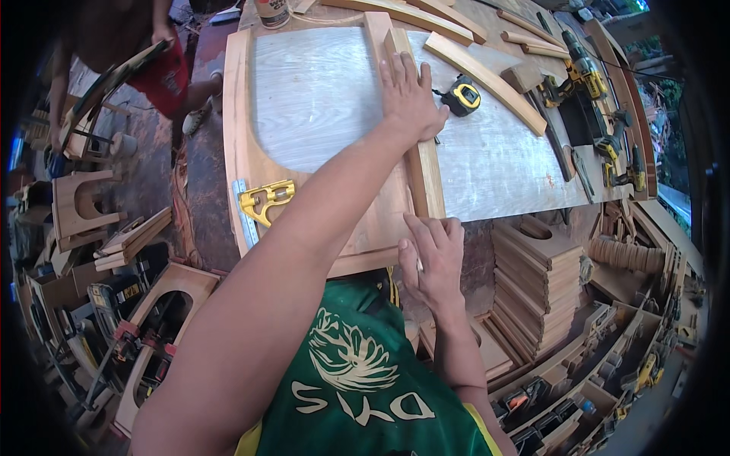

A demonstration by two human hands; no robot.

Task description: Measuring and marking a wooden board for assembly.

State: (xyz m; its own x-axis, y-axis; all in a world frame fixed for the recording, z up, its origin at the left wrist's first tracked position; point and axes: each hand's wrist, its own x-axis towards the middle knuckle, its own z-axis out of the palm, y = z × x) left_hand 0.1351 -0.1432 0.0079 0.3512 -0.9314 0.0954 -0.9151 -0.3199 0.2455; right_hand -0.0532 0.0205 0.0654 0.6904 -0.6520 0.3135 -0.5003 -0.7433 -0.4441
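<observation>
My left hand lies on a long wooden strip with its fingers spread. The strip lies along the right side of a wooden panel frame with a curved inner corner. My right hand is closed on a thin pale pencil-like tool by the strip's near end. A yellow combination square with a steel rule rests on the frame's left corner. A black-and-yellow tape measure sits just right of my left hand on a pale sheet.
Cordless drills, loose wood pieces and a can top the bench. A co-worker stands at upper left holding a long object. Stacked panels sit below right; cut parts and clamps lie at left.
</observation>
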